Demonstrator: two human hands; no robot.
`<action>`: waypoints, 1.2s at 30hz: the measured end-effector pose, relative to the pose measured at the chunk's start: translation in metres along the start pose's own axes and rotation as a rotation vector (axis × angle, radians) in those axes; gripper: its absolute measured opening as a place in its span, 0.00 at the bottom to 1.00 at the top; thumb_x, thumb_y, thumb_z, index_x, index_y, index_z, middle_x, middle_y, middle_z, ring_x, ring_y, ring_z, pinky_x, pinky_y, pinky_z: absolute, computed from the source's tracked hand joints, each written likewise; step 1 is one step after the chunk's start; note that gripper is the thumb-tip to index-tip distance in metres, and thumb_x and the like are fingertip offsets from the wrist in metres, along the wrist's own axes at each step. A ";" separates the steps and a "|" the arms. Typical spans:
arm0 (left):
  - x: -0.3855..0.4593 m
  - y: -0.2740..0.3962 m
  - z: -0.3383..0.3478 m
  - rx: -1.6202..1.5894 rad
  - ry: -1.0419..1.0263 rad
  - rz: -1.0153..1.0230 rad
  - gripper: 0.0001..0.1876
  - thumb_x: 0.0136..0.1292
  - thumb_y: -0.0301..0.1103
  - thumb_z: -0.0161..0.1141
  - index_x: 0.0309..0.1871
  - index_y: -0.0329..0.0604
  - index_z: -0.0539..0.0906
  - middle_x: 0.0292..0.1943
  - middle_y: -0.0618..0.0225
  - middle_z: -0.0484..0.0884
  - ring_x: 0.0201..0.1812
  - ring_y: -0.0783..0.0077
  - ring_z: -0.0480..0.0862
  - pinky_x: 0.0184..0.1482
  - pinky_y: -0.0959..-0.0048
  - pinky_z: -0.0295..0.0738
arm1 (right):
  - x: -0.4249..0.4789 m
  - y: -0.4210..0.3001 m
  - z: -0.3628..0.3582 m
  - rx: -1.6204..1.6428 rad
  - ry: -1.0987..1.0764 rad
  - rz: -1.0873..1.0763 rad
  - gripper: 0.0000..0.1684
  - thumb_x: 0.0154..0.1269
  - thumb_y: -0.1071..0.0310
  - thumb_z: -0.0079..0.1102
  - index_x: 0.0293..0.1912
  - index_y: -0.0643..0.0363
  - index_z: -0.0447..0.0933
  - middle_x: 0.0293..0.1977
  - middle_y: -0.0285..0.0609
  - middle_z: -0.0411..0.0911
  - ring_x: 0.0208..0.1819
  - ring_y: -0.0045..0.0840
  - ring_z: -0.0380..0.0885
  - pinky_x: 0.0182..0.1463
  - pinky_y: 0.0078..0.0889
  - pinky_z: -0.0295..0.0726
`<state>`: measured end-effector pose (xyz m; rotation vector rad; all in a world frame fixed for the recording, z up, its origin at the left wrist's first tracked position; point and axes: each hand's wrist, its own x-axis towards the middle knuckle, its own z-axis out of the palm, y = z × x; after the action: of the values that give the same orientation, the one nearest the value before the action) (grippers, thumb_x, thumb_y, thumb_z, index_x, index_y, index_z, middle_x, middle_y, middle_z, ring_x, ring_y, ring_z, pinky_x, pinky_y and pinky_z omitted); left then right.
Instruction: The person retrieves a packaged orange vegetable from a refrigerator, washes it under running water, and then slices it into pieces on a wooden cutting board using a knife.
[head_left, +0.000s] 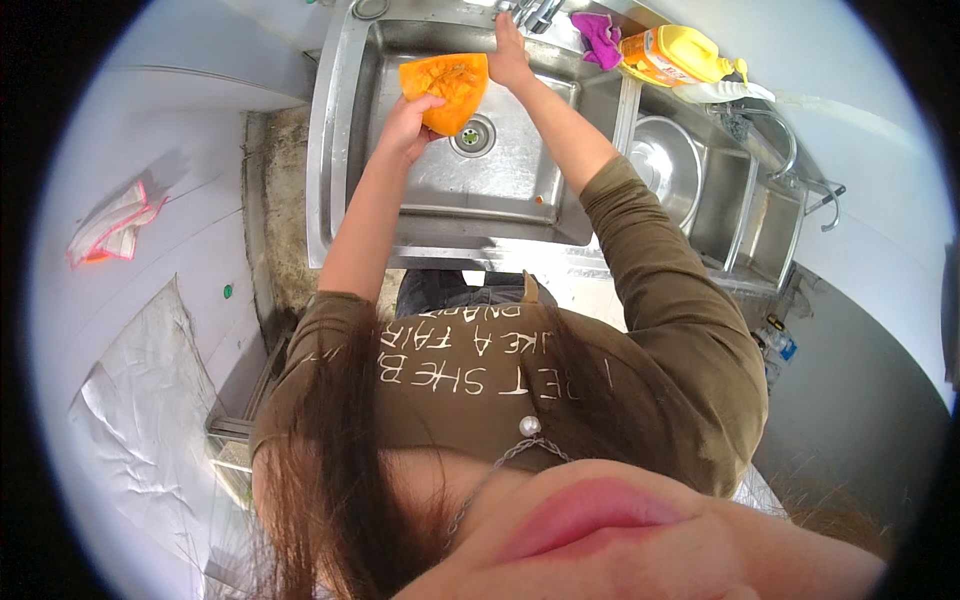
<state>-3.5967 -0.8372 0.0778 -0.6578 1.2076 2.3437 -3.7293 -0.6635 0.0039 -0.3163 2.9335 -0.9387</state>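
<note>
My left hand (409, 129) holds a cut piece of orange pumpkin (457, 90) over the sink, its hollowed, stringy inside facing up. Fingers outstretched, my right hand (511, 54) reaches to the sink's back edge beside the chrome faucet (541, 15). Nothing shows in that hand; whether its fingertips touch the faucet is unclear. Beneath both hands lies a stainless steel sink basin (480, 225). Green scraps sit in its round drain (472, 136), and a small orange bit (539, 199) lies on the basin floor.
Right of the faucet are a purple cloth (598, 39) and a yellow jug (679, 54) bearing writing. A metal bowl (664, 169) stands in the neighbouring basin, with another curved faucet (780, 139) beyond. A pink-edged cloth (116, 225) hangs on the left wall.
</note>
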 end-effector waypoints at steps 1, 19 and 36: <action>0.005 0.002 0.000 0.023 -0.007 0.006 0.25 0.56 0.29 0.56 0.59 0.44 0.66 0.50 0.63 0.76 0.49 0.63 0.80 0.44 0.61 0.79 | 0.000 0.001 -0.002 -0.088 -0.008 -0.049 0.47 0.51 0.67 0.56 0.69 0.55 0.47 0.66 0.53 0.52 0.67 0.45 0.53 0.65 0.42 0.58; 0.067 -0.047 0.041 0.215 -0.008 -0.187 0.19 0.61 0.41 0.57 0.49 0.36 0.74 0.33 0.59 0.83 0.25 0.65 0.85 0.22 0.79 0.78 | -0.072 0.020 -0.030 0.692 -0.068 0.470 0.17 0.55 0.65 0.65 0.43 0.62 0.77 0.36 0.43 0.81 0.35 0.27 0.80 0.41 0.29 0.78; 0.061 -0.042 0.030 0.214 0.031 -0.146 0.17 0.64 0.39 0.55 0.48 0.34 0.74 0.30 0.57 0.82 0.21 0.66 0.84 0.18 0.77 0.78 | -0.088 -0.010 -0.041 0.612 -0.061 0.524 0.17 0.65 0.59 0.54 0.43 0.65 0.76 0.31 0.48 0.80 0.32 0.29 0.80 0.40 0.28 0.78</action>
<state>-3.6285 -0.7810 0.0312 -0.6853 1.3531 2.0573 -3.6458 -0.6298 0.0415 0.4155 2.3073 -1.5806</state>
